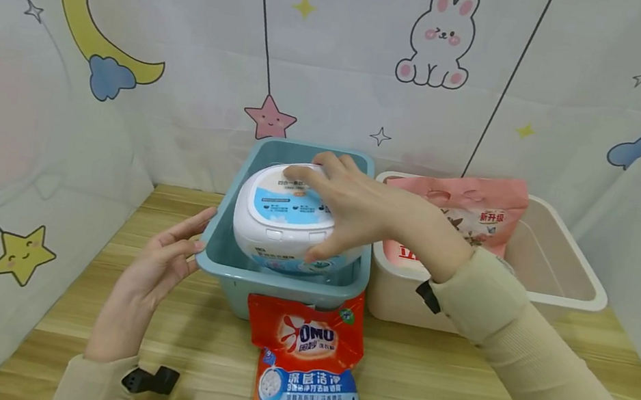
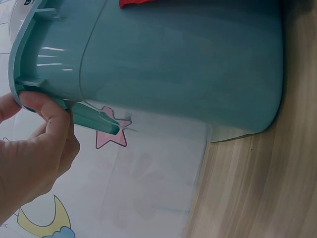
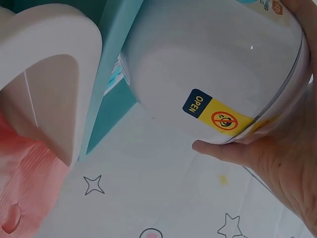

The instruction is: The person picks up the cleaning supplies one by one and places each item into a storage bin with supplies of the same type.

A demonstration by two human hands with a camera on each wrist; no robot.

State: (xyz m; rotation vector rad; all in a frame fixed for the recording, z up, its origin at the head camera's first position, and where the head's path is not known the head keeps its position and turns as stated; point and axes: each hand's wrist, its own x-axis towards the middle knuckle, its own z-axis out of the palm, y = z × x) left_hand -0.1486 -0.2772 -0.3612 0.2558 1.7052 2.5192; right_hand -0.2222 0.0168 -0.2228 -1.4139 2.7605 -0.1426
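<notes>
My right hand (image 1: 350,208) grips a white plastic tub (image 1: 253,211) with a blue-and-white label on its lid. Its thumb lies along the near side and the fingers reach over the top. The tub sits tilted within the mouth of a teal bin (image 1: 283,282), and an OPEN sticker (image 3: 210,111) shows on its side in the right wrist view. At the bin's left rim, my left hand (image 1: 164,263) pinches the edge between thumb and fingers, seen closer in the left wrist view (image 2: 42,144). The tub's lower part is hidden by the bin wall.
A red and blue OMO detergent bag (image 1: 306,378) leans against the bin's front on the wooden table (image 1: 197,361). To the right stands a cream bin (image 1: 560,263) with a pink bag (image 1: 457,200) in it. A patterned curtain (image 1: 344,44) hangs behind.
</notes>
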